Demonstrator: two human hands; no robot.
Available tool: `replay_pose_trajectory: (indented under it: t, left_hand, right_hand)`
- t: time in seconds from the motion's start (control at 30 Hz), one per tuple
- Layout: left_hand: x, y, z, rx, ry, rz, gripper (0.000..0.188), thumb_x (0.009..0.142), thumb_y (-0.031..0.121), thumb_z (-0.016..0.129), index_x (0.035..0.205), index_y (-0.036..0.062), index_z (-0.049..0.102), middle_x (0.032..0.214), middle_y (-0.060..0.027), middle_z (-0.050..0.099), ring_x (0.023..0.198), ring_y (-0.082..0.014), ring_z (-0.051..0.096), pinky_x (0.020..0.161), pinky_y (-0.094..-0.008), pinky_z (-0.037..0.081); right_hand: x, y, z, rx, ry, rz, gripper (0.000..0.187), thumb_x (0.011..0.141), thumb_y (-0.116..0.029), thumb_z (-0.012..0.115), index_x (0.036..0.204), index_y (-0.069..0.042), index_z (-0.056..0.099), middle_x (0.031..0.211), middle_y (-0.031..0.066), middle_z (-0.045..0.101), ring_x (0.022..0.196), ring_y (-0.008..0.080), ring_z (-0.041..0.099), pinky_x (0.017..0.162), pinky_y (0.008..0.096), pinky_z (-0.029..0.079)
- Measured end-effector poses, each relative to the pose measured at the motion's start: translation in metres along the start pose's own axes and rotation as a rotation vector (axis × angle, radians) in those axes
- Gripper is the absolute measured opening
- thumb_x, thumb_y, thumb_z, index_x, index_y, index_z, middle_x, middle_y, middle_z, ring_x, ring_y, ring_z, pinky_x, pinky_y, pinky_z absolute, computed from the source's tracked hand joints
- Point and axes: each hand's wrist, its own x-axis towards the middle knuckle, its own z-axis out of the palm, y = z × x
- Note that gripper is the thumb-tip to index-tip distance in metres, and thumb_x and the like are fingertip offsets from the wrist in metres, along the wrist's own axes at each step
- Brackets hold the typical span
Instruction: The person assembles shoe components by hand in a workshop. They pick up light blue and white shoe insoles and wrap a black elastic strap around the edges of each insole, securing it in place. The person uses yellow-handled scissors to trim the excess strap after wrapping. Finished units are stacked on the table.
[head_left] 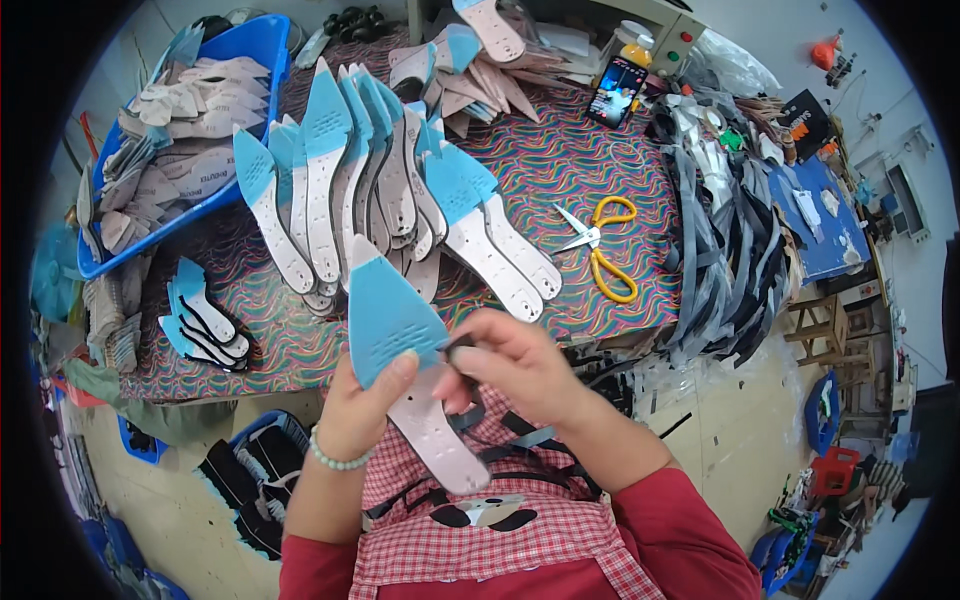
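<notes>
In front of my apron, my left hand (365,412) grips a shoe insole (392,312) with its thumb on top. The insole has a pointed blue end and a long pale, perforated end tilted toward me. My right hand (525,368) is closed at the insole's right edge, fingers pinching a small dark strip (460,343). Most of that strip is hidden by the fingers. Beyond the hands, a fanned pile of similar insoles (330,150) lies on the table. Two more insoles (490,240) overlap at its right side. Scissors with yellow handles (611,280) lie with spread blades further right.
A blue basket (281,50) full of pale pieces stands at the far left. Small dark-edged pieces (205,315) lie at the table's near left. Grey and black strips (705,240) drape over the right edge. A phone (617,92) leans before a bottle (637,50).
</notes>
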Motion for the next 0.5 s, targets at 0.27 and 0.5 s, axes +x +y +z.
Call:
replay_pose_trajectory:
  t: [0.27,0.5]
  left_hand:
    - [0.003,-0.018,-0.007,-0.230,0.221,-0.152,0.025,0.087,0.010,0.063,0.109,0.0002,0.058,0.097,-0.0066,0.065,0.084,-0.0155,0.063,0.075,-0.0299,0.052]
    - [0.001,-0.016,-0.015,-0.165,0.305,-0.037,0.016,0.084,0.006,0.067,0.100,0.0024,0.066,0.096,-0.0032,0.067,0.084,-0.0096,0.062,0.077,-0.0245,0.048]
  right_hand:
    - [0.023,0.043,-0.014,-0.102,0.262,-0.067,0.014,0.089,-0.009,0.063,0.102,-0.004,0.060,0.088,-0.0020,0.060,0.079,0.0033,0.055,0.070,0.0186,0.045]
    - [0.036,0.048,0.003,-0.015,0.286,-0.120,0.018,0.085,-0.002,0.067,0.098,-0.003,0.055,0.089,0.0006,0.059,0.082,0.0060,0.059,0.074,0.0197,0.049]
